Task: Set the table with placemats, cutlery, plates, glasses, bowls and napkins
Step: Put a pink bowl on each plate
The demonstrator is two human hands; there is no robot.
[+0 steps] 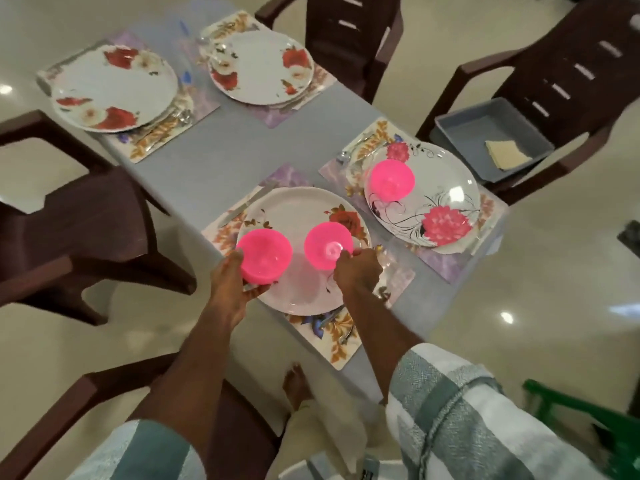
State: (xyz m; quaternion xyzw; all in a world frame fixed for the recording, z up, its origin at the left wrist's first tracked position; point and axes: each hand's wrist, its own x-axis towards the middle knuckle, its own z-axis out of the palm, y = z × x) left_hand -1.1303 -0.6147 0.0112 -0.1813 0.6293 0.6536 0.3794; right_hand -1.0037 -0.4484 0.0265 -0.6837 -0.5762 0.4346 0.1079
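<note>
Several floral plates lie on placemats on the grey table (214, 161). My left hand (228, 282) grips a pink bowl (265, 254) at the left edge of the near plate (298, 216). My right hand (356, 271) pinches the rim of a second pink bowl (327, 244) over the same plate. A third pink bowl (390, 178) sits on the right plate (446, 188). The two far plates (114, 88) (261, 65) hold no bowl. Cutlery peeks out beside the plates.
Brown plastic chairs (346, 32) surround the table. On the right chair (568, 88) stands a grey tray (491, 140) with folded napkins (507, 157). A green object (588, 420) lies on the floor at the lower right. My foot (296, 386) shows under the table edge.
</note>
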